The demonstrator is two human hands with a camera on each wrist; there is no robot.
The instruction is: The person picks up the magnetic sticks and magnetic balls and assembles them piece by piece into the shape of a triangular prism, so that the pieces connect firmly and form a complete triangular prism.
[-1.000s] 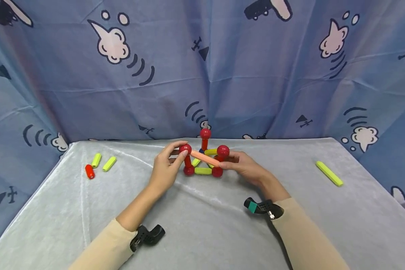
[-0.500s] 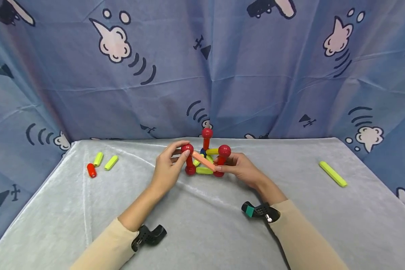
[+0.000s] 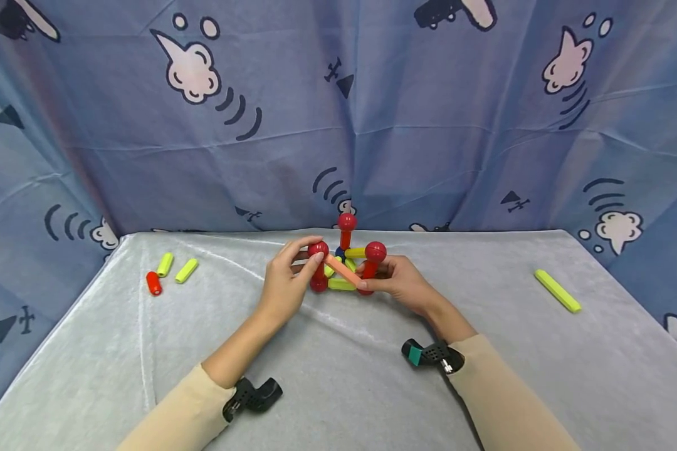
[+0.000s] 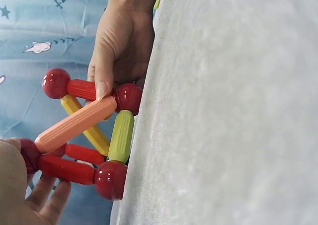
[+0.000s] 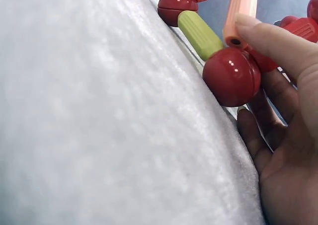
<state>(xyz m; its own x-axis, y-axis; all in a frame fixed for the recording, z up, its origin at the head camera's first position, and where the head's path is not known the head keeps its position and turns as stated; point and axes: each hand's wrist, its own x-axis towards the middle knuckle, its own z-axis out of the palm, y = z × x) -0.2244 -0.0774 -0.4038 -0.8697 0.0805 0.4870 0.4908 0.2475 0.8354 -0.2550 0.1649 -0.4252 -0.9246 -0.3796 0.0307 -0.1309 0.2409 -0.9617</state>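
A toy frame of balls and rods stands mid-table in the head view. My left hand [image 3: 284, 279] pinches the red ball [image 3: 318, 250] on top of its near-left upright. With thumb and fingers, my right hand [image 3: 409, 285] grips the lower end of a long orange rod [image 3: 343, 271], beside the near-right upright. That rod slants from the pinched ball down toward the low near-right red ball [image 5: 231, 77]. In the left wrist view the orange rod [image 4: 77, 124] crosses diagonally above a lime rod [image 4: 121, 136]. Some right fingers are hidden behind the frame.
Two short lime rods [image 3: 187, 270] and a short red rod [image 3: 154, 283] lie at the left of the table. A long lime rod [image 3: 557, 290] lies far right. A taller red-ball upright [image 3: 346, 222] stands at the back, near the patterned curtain [image 3: 451, 163].
The right end of the orange rod has dropped, so it slants more steeply. My left hand and its ball have shifted slightly right. The right hand has moved a little lower.
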